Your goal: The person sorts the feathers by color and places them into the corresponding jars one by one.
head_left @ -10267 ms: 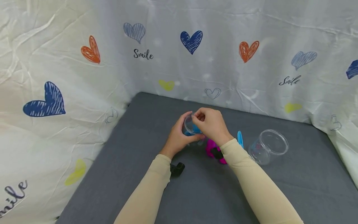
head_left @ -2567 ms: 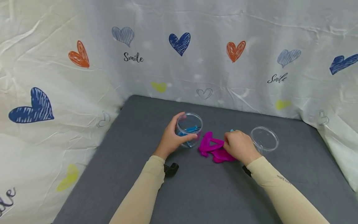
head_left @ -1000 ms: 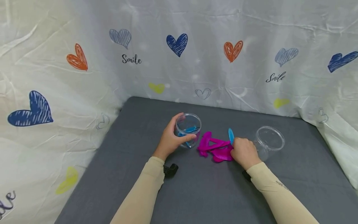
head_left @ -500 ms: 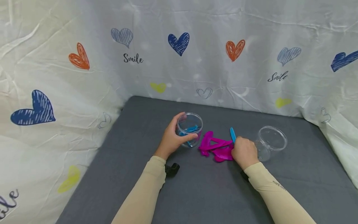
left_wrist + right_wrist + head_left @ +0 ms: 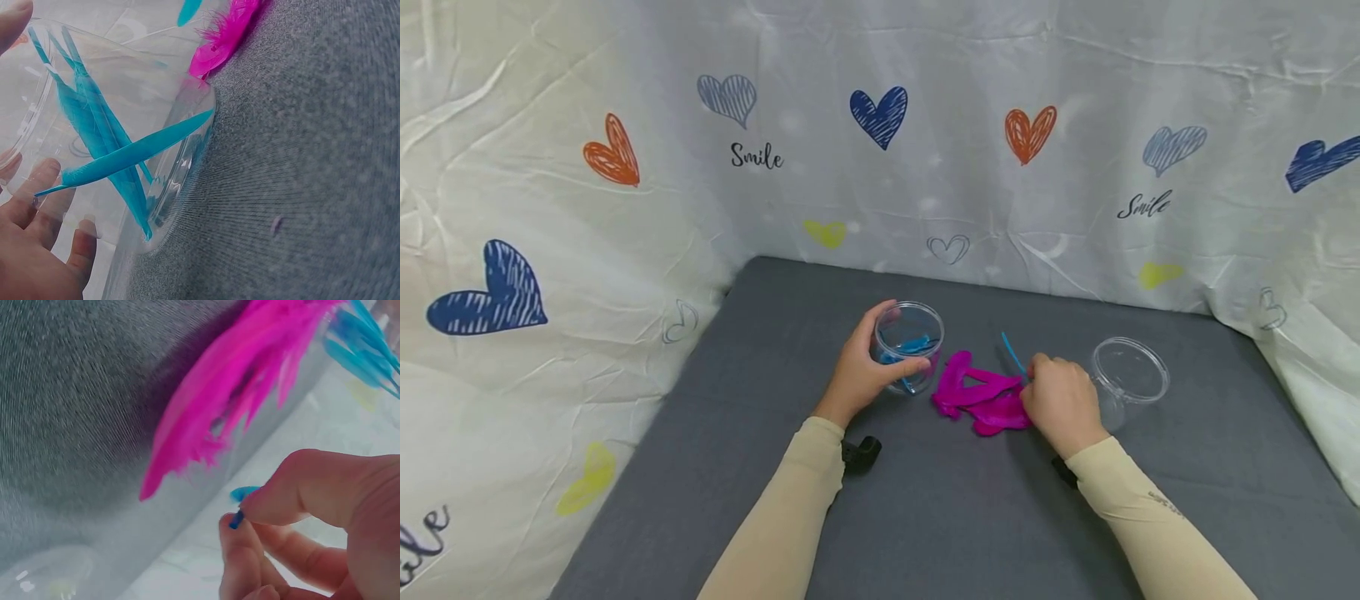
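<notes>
My left hand (image 5: 865,367) grips a clear plastic cup (image 5: 910,312), thumb across its near side and fingers round the back. Several blue feathers (image 5: 137,150) lean crosswise inside it, as the left wrist view shows. My right hand (image 5: 1060,400) pinches one blue feather (image 5: 1012,353) between thumb and index finger; in the right wrist view the end of its shaft (image 5: 236,519) pokes out between the fingertips. Just left of that hand lies a pile of magenta feathers (image 5: 981,396) on the grey cloth, between the two hands.
A second clear cup (image 5: 1129,371) stands right of my right hand, partly behind it. Grey cloth (image 5: 940,517) covers the table. A white curtain (image 5: 955,183) printed with hearts hangs along the back and left edges.
Over the last second the feather in my right hand has turned, its tip swinging left and now showing edge-on. Earlier that hand was over the left cup. My left hand stays on its cup.
</notes>
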A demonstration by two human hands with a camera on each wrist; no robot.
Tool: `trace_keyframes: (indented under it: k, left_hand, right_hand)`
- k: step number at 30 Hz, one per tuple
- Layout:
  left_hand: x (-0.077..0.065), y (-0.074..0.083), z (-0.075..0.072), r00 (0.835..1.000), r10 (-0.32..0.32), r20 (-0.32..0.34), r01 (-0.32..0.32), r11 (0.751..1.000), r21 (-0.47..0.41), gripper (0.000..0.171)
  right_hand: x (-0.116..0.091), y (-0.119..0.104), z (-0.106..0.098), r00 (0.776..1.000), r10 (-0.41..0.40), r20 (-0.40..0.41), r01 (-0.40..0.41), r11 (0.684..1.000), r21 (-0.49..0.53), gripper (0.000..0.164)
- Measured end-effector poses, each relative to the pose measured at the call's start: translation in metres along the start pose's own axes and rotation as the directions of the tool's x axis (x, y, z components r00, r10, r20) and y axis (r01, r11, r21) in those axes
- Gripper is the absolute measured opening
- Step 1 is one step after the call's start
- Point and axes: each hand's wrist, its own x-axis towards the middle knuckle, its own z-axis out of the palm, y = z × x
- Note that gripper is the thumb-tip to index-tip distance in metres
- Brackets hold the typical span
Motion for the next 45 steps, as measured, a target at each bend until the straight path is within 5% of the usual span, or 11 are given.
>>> trace_keyframes:
  k: [21,29,37,45]
  left_hand:
    - [-0.002,-0.002,-0.005,1.0,-0.018,-0.001,0.018,1.0,-0.006,0.098]
    - [-0.001,-0.001,-0.003,1.0,-0.003,-0.005,0.003,1.0,0.008,0.101]
    - [-0.001,0.0,-0.003,1.0,-0.001,-0.01,0.001,1.0,-0.002,0.102]
    - [0.0,-0.001,-0.001,1.0,0.001,-0.013,-0.001,1.0,0.016,0.102]
  right_hand:
    - [0.02,-0.024,-0.046,0.982,-0.186,-0.019,0.187,0.974,0.128,0.02]
    - [0.031,-0.044,-0.065,0.957,-0.29,0.014,0.285,0.946,0.157,0.017]
    - [0.042,-0.065,-0.07,0.908,-0.408,0.099,0.393,0.909,0.138,0.016]
    - [0.051,-0.078,-0.07,0.886,-0.434,0.161,0.42,0.9,0.113,0.02]
